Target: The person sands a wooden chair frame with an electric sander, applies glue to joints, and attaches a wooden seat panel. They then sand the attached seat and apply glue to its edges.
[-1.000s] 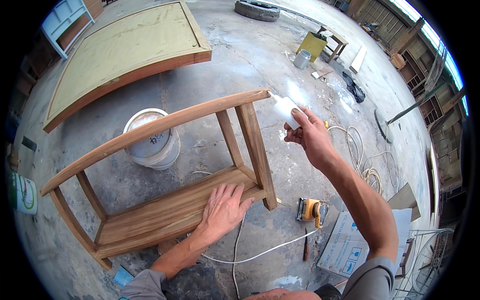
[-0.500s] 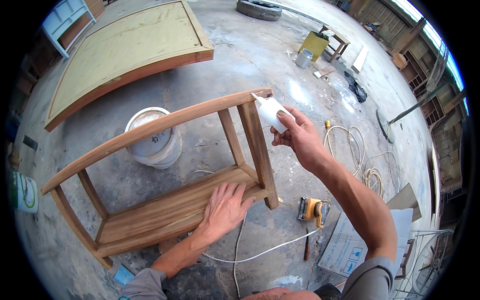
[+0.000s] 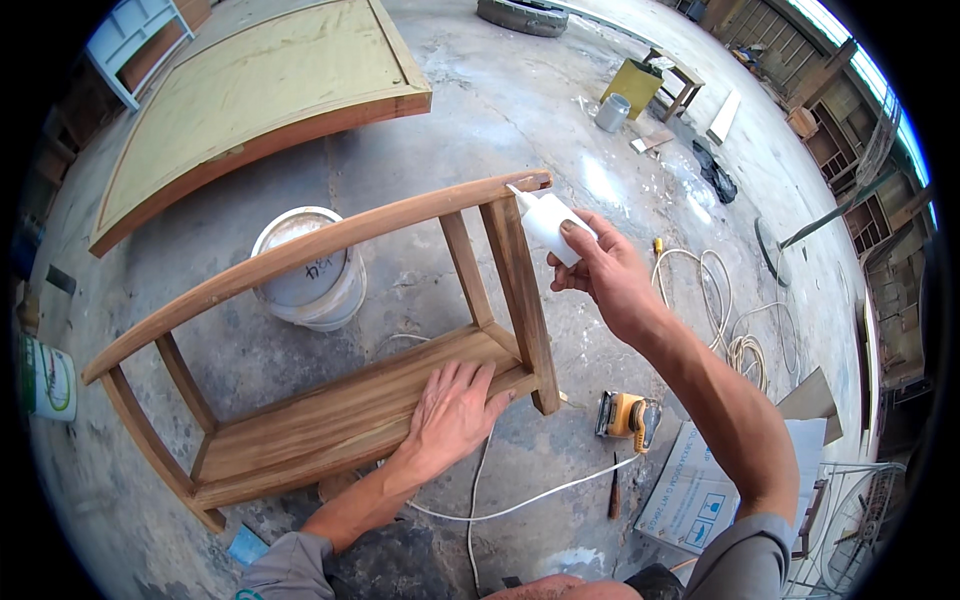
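A brown wooden furniture frame [image 3: 320, 405] with a curved top rail [image 3: 330, 237] and slanted posts stands in front of me. My right hand [image 3: 607, 268] grips a white squeeze bottle [image 3: 552, 226], tilted so that its thin nozzle meets the rail near its right end. A dark spot shows in the wood beside the nozzle tip. My left hand [image 3: 450, 408] lies flat on the lower board, fingers spread, close to the right post. Whether glue or another liquid is coming out is too small to tell.
Behind the frame sits a lidded white bucket [image 3: 312, 280]. A large framed panel [image 3: 265, 100] fills the far left. On the floor at right are a yellow sander [image 3: 627, 414], a chisel-like tool [image 3: 614, 488], a flattened carton [image 3: 700, 490] and coiled cable [image 3: 745, 355].
The bottle and my right hand have shifted very slightly right in the picture, together with the rail's end. My left hand keeps its place on the board.
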Motion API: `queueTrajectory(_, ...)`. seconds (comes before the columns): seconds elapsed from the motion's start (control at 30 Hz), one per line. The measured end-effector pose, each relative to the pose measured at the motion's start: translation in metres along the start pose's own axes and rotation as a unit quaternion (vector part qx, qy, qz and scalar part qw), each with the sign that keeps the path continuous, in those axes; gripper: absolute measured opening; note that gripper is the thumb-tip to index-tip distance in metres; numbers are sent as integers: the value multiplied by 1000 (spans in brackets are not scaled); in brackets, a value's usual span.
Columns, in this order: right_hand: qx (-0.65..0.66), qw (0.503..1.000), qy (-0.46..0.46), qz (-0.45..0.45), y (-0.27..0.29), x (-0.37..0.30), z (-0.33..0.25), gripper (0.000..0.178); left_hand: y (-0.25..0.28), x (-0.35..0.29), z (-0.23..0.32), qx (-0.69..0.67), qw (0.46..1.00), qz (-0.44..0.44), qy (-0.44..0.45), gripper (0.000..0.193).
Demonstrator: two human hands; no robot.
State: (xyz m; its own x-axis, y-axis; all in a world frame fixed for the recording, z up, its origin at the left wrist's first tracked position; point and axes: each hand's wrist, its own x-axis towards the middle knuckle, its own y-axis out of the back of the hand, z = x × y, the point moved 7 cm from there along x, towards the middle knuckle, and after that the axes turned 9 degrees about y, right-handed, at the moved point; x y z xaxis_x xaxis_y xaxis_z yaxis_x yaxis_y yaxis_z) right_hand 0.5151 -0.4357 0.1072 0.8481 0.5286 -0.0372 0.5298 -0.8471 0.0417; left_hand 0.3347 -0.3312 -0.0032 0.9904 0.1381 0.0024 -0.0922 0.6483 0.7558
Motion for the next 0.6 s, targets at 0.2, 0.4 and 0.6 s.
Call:
queueTrajectory(0.2,13,999,-4,47,16,6,2,48,-1,0,1,-4,1000,0,-5,51)
queueTrajectory(0.4,16,1000,-5,24,6,3,5,48,-1,0,-1,2,1000,-4,2,51)
queueTrajectory(0.6,20,998,-8,57,16,1,1,49,-3,1,0,-5,1000,-3,1,52)
